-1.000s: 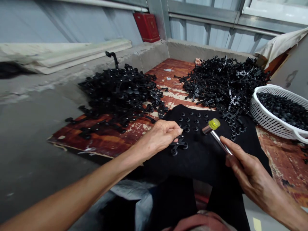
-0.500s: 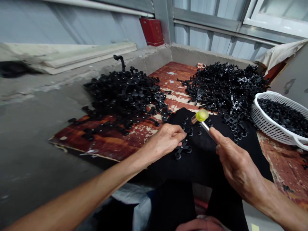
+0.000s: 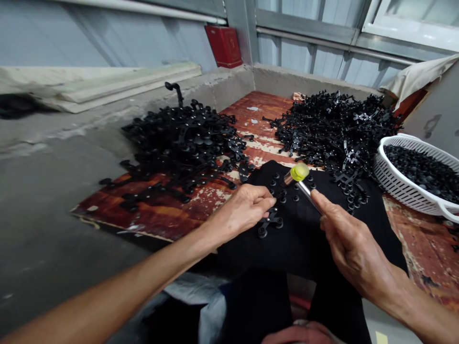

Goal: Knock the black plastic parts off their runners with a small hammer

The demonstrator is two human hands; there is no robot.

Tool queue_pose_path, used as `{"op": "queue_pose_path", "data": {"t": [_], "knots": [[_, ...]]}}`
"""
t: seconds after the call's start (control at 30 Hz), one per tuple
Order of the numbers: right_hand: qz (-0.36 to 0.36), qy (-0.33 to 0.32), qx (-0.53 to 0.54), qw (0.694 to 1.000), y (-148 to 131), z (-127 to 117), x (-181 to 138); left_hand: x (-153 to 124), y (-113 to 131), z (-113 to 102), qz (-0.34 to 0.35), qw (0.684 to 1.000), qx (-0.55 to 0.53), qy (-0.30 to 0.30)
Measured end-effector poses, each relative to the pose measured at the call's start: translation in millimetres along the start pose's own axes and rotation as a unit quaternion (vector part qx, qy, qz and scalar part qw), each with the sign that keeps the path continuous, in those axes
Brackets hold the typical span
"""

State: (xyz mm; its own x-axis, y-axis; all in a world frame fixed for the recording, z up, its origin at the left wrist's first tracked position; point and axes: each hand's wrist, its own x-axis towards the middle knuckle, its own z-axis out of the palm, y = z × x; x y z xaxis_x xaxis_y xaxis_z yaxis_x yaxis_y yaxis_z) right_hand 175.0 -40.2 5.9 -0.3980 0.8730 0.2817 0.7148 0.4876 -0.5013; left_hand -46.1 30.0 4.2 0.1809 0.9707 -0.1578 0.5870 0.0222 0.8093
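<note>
My right hand (image 3: 346, 234) is wrapped round the metal handle of a mallet (image 3: 300, 173) with a yellow face and a copper-coloured one. The mallet's head hangs over a black cloth (image 3: 308, 248). My left hand (image 3: 253, 203) is closed, fingertips pinched at the upper end of a black jointed bracket (image 3: 271, 220) with round feet and silver rivets. The bracket lies on the cloth, its upper part hidden by my fingers. Several small round black caps (image 3: 295, 198) sit on the cloth beyond my left fingertips and around the mallet head.
A heap of black brackets (image 3: 190, 138) lies to the left, a larger heap (image 3: 333, 124) at the back right. A white basket (image 3: 409, 184) full of small black parts stands at the right. The worn red-brown board (image 3: 247, 105) meets a concrete ledge (image 3: 229, 86) behind.
Hardly anything differs. The whole view has shifted slightly, while both hands, the mallet and the bracket keep the same places relative to one another.
</note>
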Motion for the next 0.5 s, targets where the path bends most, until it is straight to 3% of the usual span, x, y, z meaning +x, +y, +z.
{"op": "queue_pose_path", "data": {"t": [0.1, 0.3, 0.5], "knots": [[0.013, -0.017, 0.020, 1.000, 1.7, 0.3, -2.2, -0.7, 0.4, -1.6, -0.002, 1.000, -0.009, -0.011], [0.006, 0.036, 0.057, 0.998, 5.3, -0.4, -2.3, -1.9, -1.4, -1.4, 0.009, 0.999, -0.030, -0.005], [0.013, 0.036, 0.073, 0.997, 5.0, 0.7, -3.7, -3.3, -0.8, -1.5, 0.013, 1.000, -0.015, -0.001]]}}
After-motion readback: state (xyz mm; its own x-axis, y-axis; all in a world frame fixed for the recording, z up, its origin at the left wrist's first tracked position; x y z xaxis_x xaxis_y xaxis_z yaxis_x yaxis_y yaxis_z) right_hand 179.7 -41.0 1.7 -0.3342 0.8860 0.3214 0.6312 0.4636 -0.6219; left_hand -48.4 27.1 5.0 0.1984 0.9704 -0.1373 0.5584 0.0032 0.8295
